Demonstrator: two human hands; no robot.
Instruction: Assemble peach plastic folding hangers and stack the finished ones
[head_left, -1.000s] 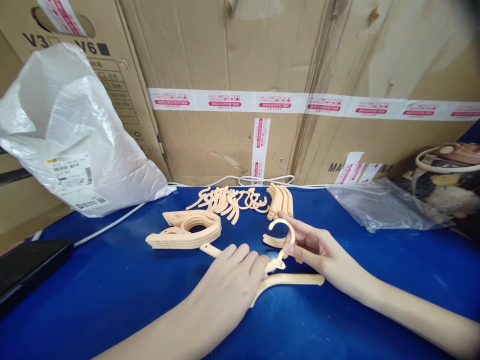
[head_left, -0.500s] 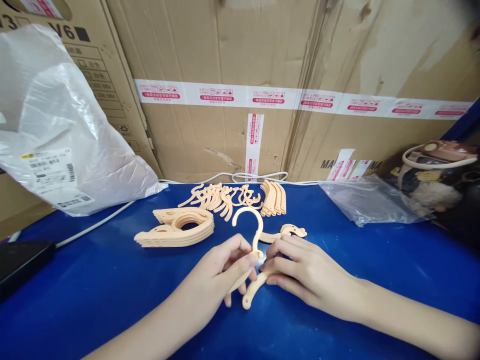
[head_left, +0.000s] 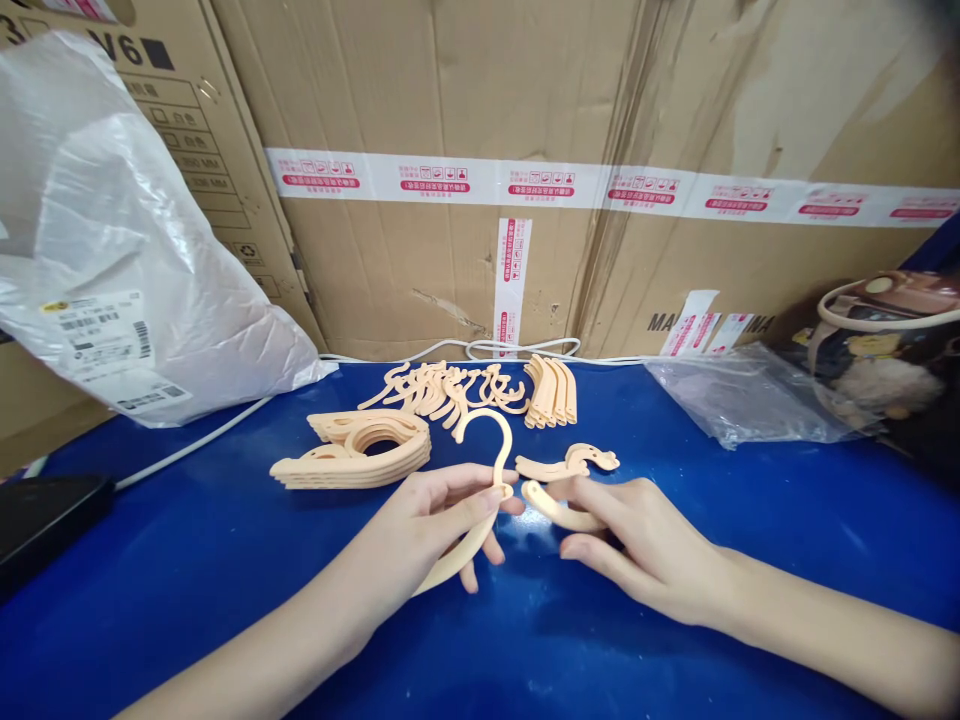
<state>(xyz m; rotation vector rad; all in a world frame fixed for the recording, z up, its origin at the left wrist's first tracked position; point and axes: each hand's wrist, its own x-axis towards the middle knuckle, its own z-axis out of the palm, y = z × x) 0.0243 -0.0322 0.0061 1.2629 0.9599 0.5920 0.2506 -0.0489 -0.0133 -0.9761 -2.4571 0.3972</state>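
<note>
Below the frame's centre, the left hand (head_left: pixel 435 515) pinches a hook piece (head_left: pixel 505 448) and the right hand (head_left: pixel 641 545) grips a curved arm (head_left: pixel 555 508), loose parts (head_left: pixel 547 470) just above it, a stack (head_left: pixel 349 471) left of centre, clear plastic (head_left: pixel 742 395) at right.

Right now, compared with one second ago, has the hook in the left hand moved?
Yes, leftward: the hook stood right of the vertical tape strip on the cardboard box; now, in the left hand, it is mostly left of that strip.
</note>
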